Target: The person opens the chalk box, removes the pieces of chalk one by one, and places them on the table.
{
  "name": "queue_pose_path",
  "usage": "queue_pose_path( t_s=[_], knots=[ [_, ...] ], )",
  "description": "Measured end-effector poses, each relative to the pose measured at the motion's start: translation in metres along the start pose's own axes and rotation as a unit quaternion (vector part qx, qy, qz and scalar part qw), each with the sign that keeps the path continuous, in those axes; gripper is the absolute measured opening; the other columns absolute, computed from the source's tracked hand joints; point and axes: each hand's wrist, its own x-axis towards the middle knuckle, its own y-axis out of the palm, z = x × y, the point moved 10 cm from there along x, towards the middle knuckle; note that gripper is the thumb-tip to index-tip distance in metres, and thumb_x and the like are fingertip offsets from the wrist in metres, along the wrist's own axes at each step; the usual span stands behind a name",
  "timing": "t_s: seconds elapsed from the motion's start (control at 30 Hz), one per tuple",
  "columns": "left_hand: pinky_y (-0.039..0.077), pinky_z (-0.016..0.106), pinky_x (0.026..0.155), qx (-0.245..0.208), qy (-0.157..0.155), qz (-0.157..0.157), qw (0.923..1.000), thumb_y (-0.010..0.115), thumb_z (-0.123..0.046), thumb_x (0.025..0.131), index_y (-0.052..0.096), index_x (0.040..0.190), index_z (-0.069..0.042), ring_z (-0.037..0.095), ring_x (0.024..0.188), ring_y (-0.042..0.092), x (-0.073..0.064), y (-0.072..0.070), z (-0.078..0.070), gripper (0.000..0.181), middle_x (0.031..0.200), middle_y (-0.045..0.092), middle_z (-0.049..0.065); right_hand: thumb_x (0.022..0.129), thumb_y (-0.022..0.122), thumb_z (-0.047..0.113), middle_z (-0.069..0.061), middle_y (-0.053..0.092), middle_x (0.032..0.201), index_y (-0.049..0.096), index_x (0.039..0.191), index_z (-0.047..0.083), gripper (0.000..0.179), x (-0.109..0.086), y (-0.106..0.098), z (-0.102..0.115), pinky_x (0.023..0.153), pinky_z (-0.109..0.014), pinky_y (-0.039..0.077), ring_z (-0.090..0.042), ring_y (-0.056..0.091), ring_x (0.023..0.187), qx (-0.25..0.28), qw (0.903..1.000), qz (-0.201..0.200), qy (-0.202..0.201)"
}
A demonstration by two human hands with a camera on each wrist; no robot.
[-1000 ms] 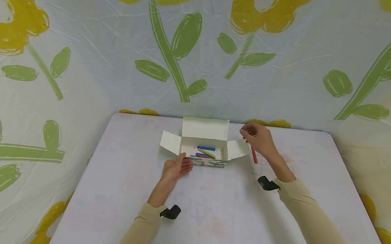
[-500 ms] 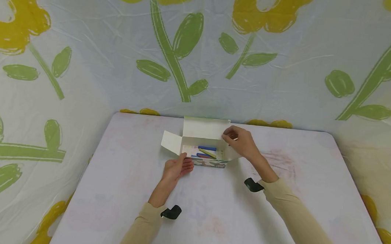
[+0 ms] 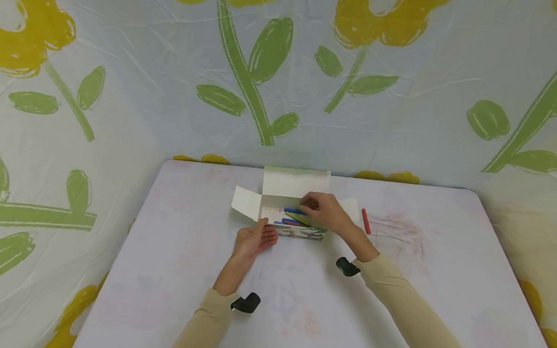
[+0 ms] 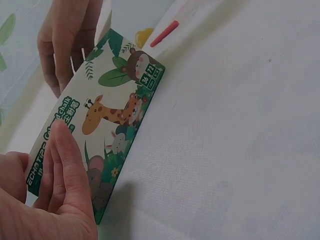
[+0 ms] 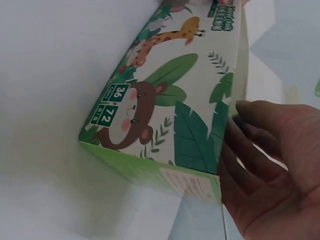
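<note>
An opened chalk box (image 3: 299, 232), printed with a giraffe and other animals, stands near the table's back edge with its flaps spread. Inside lie blue chalk sticks (image 3: 292, 210), a yellow-green chalk stick (image 3: 297, 217) and a red one. My left hand (image 3: 251, 240) pinches the front wall near its left end, thumb over the rim and straight fingers (image 4: 62, 150) along the outside. My right hand (image 3: 326, 210) reaches down into the box's right half, fingers bent. In the right wrist view the front wall hides its fingertips, so I cannot tell what they hold.
A red chalk stick (image 3: 366, 221) lies on the white table (image 3: 183, 274), right of the box. Reddish smudges (image 3: 400, 233) mark the surface beside it. A flower-printed sheet (image 3: 170, 84) hangs behind and around the table.
My right hand has moved left and down from beside the right flap into the box. The red chalk stick beside the box shows fully again. My left hand stays on the front wall.
</note>
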Motion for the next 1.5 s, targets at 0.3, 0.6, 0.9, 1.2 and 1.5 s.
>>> queue_pose_path(
  t_s=[0.3,0.6,0.9,1.2,1.5],
  knots=[
    [0.064,0.027,0.075,-0.002,-0.001,-0.003,1.0,0.06,-0.023,0.105,0.068,0.107,0.017,0.014,0.073,0.073,0.001,0.002,0.0,0.041,0.083,0.074,0.011,0.096,0.071,0.007,-0.01,0.07,0.088,0.072,0.103,-0.005,0.014,0.008,0.027,0.0,0.07,-0.038,0.054,-0.02,0.059,0.075,-0.075,0.9951,0.062,-0.016],
    [0.064,0.027,0.076,0.005,-0.003,-0.002,1.0,0.062,-0.025,0.104,0.068,0.108,0.016,0.014,0.074,0.073,0.001,0.002,0.0,0.041,0.083,0.074,0.01,0.095,0.073,0.007,-0.008,0.066,0.079,0.07,0.091,-0.002,0.01,0.015,0.038,0.0,0.063,-0.034,0.051,-0.018,0.056,0.068,-0.127,0.9885,0.08,0.016],
    [0.064,0.026,0.074,0.0,0.005,-0.006,1.0,0.06,-0.023,0.104,0.067,0.107,0.017,0.014,0.072,0.072,-0.001,0.002,-0.001,0.041,0.081,0.073,0.01,0.09,0.075,-0.001,-0.017,0.072,0.102,0.071,0.107,-0.007,0.018,0.016,0.042,-0.005,0.086,-0.045,0.058,-0.031,0.067,0.094,-0.105,0.9901,0.087,0.034],
    [0.064,0.026,0.074,0.004,0.01,-0.008,0.9999,0.06,-0.024,0.104,0.069,0.105,0.016,0.013,0.072,0.072,-0.002,0.0,-0.002,0.041,0.081,0.074,0.01,0.09,0.071,-0.008,-0.017,0.071,0.1,0.069,0.108,-0.008,0.019,0.012,0.038,0.003,0.082,-0.042,0.06,-0.027,0.066,0.089,-0.069,0.9911,0.109,-0.033],
    [0.064,0.027,0.076,0.007,0.008,-0.006,0.9999,0.061,-0.024,0.104,0.069,0.106,0.016,0.014,0.073,0.073,-0.001,-0.001,-0.002,0.041,0.082,0.074,0.01,0.088,0.07,-0.007,-0.013,0.069,0.094,0.069,0.108,-0.008,0.02,0.003,0.022,0.011,0.077,-0.038,0.061,-0.025,0.065,0.085,-0.027,0.9914,0.107,-0.07]
  ],
)
